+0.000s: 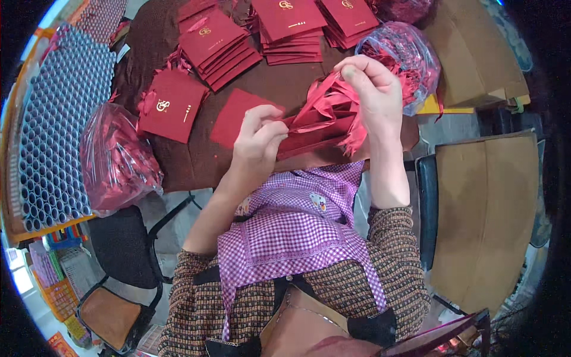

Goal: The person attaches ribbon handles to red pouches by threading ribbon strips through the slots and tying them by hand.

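Observation:
Above the table edge, in the middle, my right hand pinches the upper end of a bunch of glossy red ribbon. The ribbon hangs down over dark red paper bags, its loose ends dangling below my right wrist. To the left, my left hand is closed, with curled fingers at the other end of the ribbon strands. Exactly what those fingertips grip is partly hidden. A flat red square piece lies on the brown cloth behind my left hand.
Stacks of red bags with gold print stand across the back of the brown-covered table. Clear plastic bags of red ribbon lie left and right. Cardboard boxes stand right; white tubes fill the far left.

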Available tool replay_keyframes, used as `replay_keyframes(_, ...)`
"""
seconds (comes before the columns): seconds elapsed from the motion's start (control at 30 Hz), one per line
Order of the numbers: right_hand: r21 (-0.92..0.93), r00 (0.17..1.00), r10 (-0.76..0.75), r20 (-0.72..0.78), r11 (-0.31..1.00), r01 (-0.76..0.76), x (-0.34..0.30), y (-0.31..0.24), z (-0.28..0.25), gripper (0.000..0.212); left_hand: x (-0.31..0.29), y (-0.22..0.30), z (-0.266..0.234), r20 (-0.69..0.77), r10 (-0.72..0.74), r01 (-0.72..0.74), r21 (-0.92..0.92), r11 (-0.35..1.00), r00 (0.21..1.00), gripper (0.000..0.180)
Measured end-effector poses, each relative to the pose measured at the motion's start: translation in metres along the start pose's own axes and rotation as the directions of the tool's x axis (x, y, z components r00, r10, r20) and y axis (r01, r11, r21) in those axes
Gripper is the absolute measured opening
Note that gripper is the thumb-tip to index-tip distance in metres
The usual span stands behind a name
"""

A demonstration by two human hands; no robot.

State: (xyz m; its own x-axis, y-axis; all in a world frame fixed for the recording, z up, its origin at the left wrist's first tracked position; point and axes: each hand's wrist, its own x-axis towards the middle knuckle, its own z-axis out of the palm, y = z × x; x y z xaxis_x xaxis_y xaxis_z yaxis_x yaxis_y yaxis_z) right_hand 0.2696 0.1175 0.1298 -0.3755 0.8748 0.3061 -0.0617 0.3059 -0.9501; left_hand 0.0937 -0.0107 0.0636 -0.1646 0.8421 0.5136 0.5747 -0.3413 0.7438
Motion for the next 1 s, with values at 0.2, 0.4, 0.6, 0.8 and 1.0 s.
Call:
replay_keyframes(0.2,-0.425,0.935,-0.308,-0.178,0.881,0.210,-0.016,0.010,-0.028,0.014,0.000,-0.016,-0.018,-0.030,-0.222,0.207,-0.259,0.944,0.975,0.016)
replay_keyframes(0.4,-0.628,0.887,-0.394,0.240,0.634,0.451,-0.059,0.024,-0.007,0.034,-0.004,-0.032,-0.020,-0.070,-0.297,0.263,-0.304,0.916,0.952,0.015)
replay_keyframes(0.6,-0.667,0.854,-0.191,0.483,0.552,0.501,-0.109,0.043,0.051,0.077,0.002,-0.012,-0.014,-0.103,-0.425,0.365,-0.359,0.859,0.900,0.016)
replay_keyframes(0.8,-0.370,0.968,-0.246,0.053,0.896,0.248,-0.099,0.052,0.034,0.051,0.013,0.029,-0.026,-0.004,-0.341,0.248,-0.679,0.691,0.940,0.030)
replay_keyframes(1.0,0.534,0.946,0.319,-0.054,0.810,-0.243,-0.092,0.052,0.022,0.050,0.011,-0.011,-0.031,-0.095,-0.263,0.234,-0.245,0.941,0.960,0.029)
